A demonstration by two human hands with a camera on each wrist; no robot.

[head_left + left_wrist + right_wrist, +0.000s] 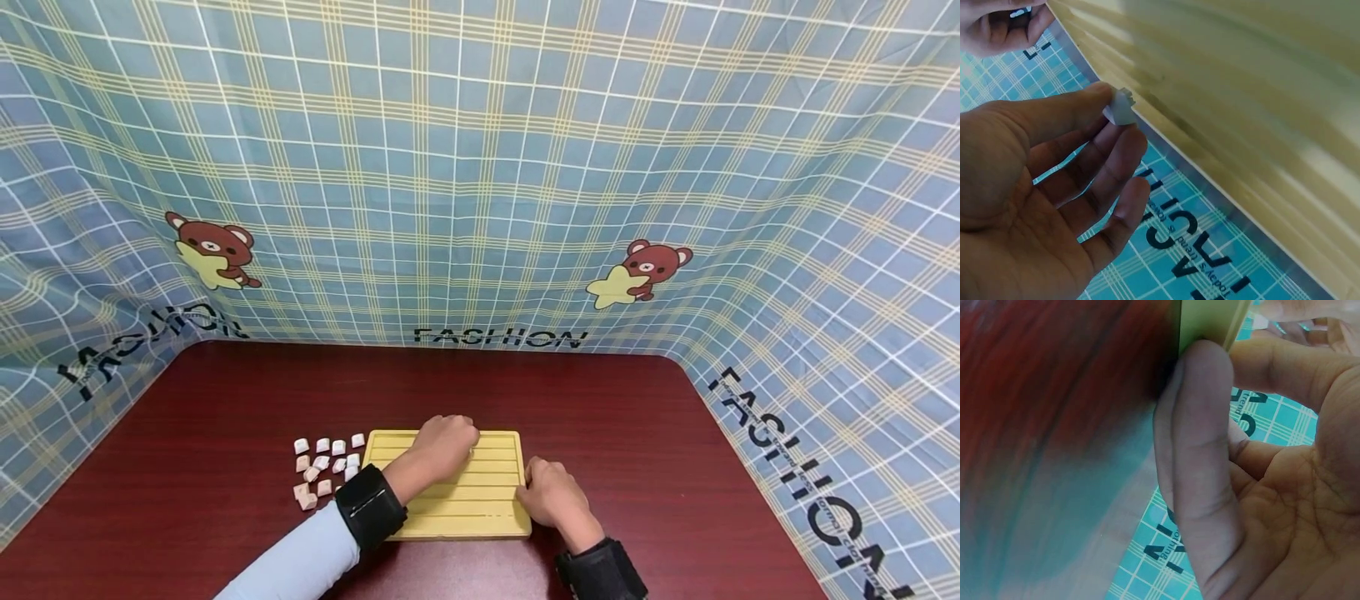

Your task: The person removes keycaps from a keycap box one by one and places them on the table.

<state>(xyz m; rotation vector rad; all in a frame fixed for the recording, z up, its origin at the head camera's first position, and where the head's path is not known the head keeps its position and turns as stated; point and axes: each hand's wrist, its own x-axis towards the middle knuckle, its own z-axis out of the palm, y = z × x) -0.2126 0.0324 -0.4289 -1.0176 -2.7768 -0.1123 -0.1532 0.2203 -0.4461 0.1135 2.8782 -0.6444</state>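
A yellow ridged tray [480,505] lies on the table, crossed by several raised strips. My left hand [444,446] is over its far part. In the left wrist view, the thumb and index finger of that hand pinch a small white keycap [1121,110], its underside stem showing, close to the tray. The head view hides this keycap behind the hand. At the tray's right edge, my right hand [553,493] grips the rim; the right wrist view shows the fingers [1204,425] bent against the tray's side [1207,322] and the thumb on its other face.
Several loose white and cream keycaps [323,445] lie scattered on the dark red table [247,400], just left of the tray. Some near the left forearm are partly hidden. A blue checked cloth [480,208] surrounds the table at the back and sides.
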